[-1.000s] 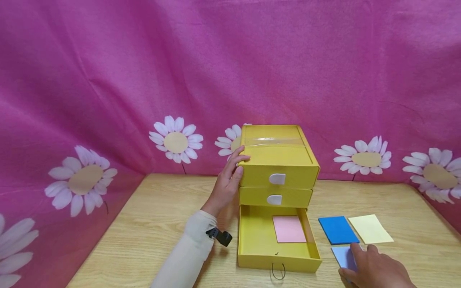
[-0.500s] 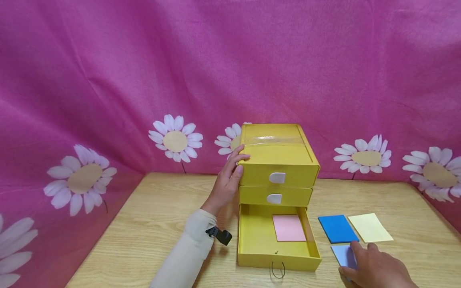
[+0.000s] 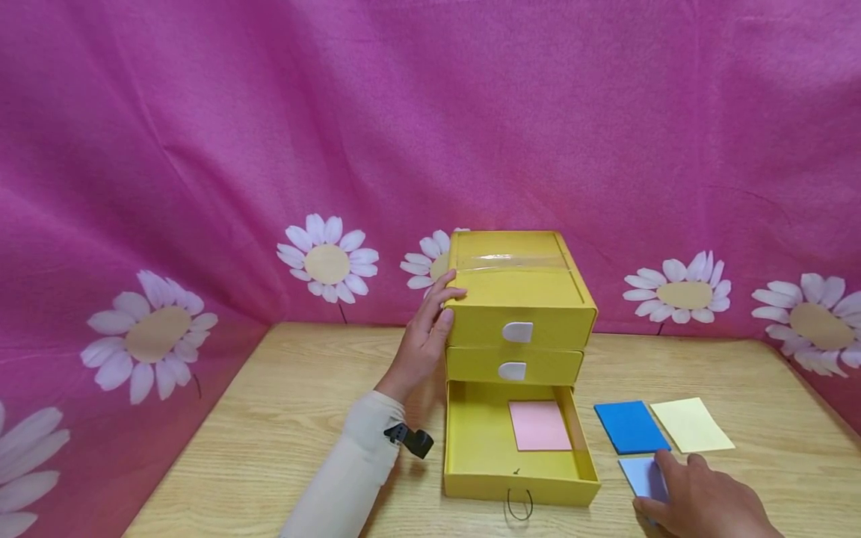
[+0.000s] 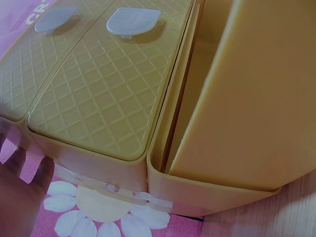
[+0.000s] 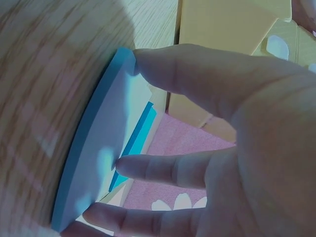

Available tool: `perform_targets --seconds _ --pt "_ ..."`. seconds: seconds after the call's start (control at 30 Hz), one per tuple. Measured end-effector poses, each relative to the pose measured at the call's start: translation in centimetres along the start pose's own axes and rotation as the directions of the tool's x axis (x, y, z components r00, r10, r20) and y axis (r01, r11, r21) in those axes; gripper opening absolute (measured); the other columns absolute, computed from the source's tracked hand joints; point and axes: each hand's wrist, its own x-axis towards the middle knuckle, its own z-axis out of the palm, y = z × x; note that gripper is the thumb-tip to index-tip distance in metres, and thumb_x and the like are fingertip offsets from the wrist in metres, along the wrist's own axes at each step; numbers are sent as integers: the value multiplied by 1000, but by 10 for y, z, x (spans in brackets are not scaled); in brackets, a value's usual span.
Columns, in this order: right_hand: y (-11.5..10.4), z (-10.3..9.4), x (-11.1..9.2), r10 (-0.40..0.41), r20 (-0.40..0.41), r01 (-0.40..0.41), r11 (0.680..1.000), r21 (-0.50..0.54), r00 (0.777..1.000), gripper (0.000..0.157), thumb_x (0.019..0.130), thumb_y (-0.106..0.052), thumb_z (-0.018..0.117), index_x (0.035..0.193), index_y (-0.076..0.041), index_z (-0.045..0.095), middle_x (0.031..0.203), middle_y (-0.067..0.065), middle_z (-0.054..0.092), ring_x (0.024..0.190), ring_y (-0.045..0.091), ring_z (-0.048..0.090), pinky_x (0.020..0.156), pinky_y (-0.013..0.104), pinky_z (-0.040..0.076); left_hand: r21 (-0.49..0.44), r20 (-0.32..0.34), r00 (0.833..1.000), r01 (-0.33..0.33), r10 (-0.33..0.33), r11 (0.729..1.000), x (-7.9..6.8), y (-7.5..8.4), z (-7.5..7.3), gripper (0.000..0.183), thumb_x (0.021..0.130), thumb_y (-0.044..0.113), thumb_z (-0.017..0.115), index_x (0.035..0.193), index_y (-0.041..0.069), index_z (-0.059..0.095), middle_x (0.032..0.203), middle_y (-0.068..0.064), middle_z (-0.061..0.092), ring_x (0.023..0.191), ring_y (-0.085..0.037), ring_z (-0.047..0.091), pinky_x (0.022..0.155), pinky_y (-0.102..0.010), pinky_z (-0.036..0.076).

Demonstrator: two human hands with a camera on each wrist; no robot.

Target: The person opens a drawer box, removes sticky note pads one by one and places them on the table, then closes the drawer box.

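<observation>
A yellow three-drawer box (image 3: 518, 329) stands on the table with its bottom drawer (image 3: 480, 441) pulled out. My left hand (image 3: 420, 344) rests against the box's upper left edge, fingertips on the top and thumb near the front; its fingers (image 4: 42, 173) touch the side in the left wrist view. A pink sticky note pad (image 3: 540, 426) lies inside the pulled-out drawer. Right of the drawer, my right hand (image 3: 706, 497) holds a light blue sticky note pad (image 3: 642, 478) across its edges between thumb and fingertips. The pad (image 5: 103, 133) is low at the tabletop, slightly bowed.
A dark blue pad (image 3: 632, 427) and a pale yellow pad (image 3: 693, 426) lie side by side beyond my right hand. A thin loop pull (image 3: 520, 506) hangs at the drawer's front. A pink flowered cloth (image 3: 430, 134) hangs behind the wooden table (image 3: 269, 418).
The head view has shifted very slightly. Both hands, the box and the pads keep their places.
</observation>
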Motion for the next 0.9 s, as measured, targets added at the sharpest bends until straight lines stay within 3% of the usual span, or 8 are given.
perform_targets --seconds 0.23,0.3,0.53,0.9 --pt "0 0 0 0 0 0 1000 4 1000 85 68 -70 69 116 -1 55 80 11 51 65 22 51 59 52 52 13 -7 1000 -5 5 1000 -1 -35 4 30 105 18 39 133 14 49 156 3 29 144 -14 23 114 -39 26" --pt "0 -1 -1 -1 2 1 1000 4 1000 85 68 -70 69 115 -1 55 80 10 51 65 22 51 59 52 52 7 -7 1000 -14 14 1000 -1 -37 4 31 105 20 39 133 14 49 156 3 29 144 -14 23 114 -39 26" --pt "-1 -7 -5 -12 6 12 1000 22 1000 79 69 -70 68 110 -4 56 76 7 51 63 19 50 56 47 53 -8 1 1000 2 -2 1000 0 0 0 29 102 4 39 130 1 48 154 -17 30 144 -25 25 114 -43 26" --pt "4 -9 -3 -23 -6 23 999 31 1000 74 73 -69 66 108 -5 54 74 5 49 63 18 49 54 42 52 -2 3 1000 -1 1 1000 0 0 0 29 102 3 39 130 0 48 154 -17 30 144 -26 25 114 -44 26"
